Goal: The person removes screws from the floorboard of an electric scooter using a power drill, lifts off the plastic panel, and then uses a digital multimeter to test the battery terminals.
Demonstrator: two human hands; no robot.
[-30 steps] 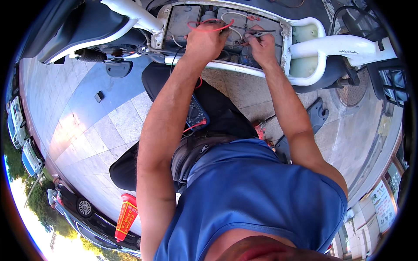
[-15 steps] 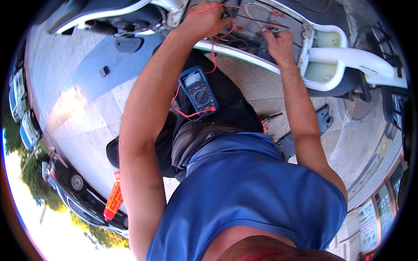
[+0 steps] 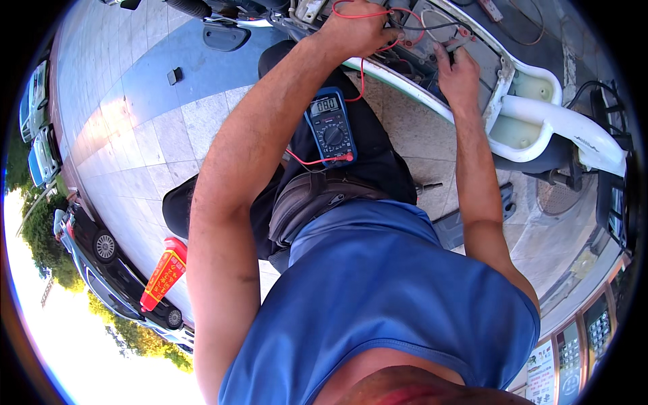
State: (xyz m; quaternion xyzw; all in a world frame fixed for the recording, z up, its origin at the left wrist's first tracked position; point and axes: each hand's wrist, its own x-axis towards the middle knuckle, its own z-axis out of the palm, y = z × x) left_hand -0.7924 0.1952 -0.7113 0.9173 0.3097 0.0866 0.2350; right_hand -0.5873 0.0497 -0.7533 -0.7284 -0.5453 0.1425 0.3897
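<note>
My left hand (image 3: 354, 30) is closed at the battery compartment of a white scooter (image 3: 536, 115), among red and black test leads (image 3: 412, 20); what its fingers grip is hidden. My right hand (image 3: 459, 77) pinches a slim grey piece (image 3: 461, 42) over the grey batteries (image 3: 486, 57), beside a cable connector. A blue multimeter (image 3: 331, 131) with a lit display lies on my dark trouser leg between my forearms, a red lead plugged in at its lower end.
A dark loose panel (image 3: 452, 226) and a tool (image 3: 424, 187) lie on the paving at right. A small black object (image 3: 174, 75) lies at upper left. A red sign (image 3: 163, 273) stands near parked cars (image 3: 104, 270). A shopfront (image 3: 567, 358) is at lower right.
The multimeter, hidden mostly by my left forearm a second ago, now shows fully. The scooter and both hands appear further up and right as the view shifts.
</note>
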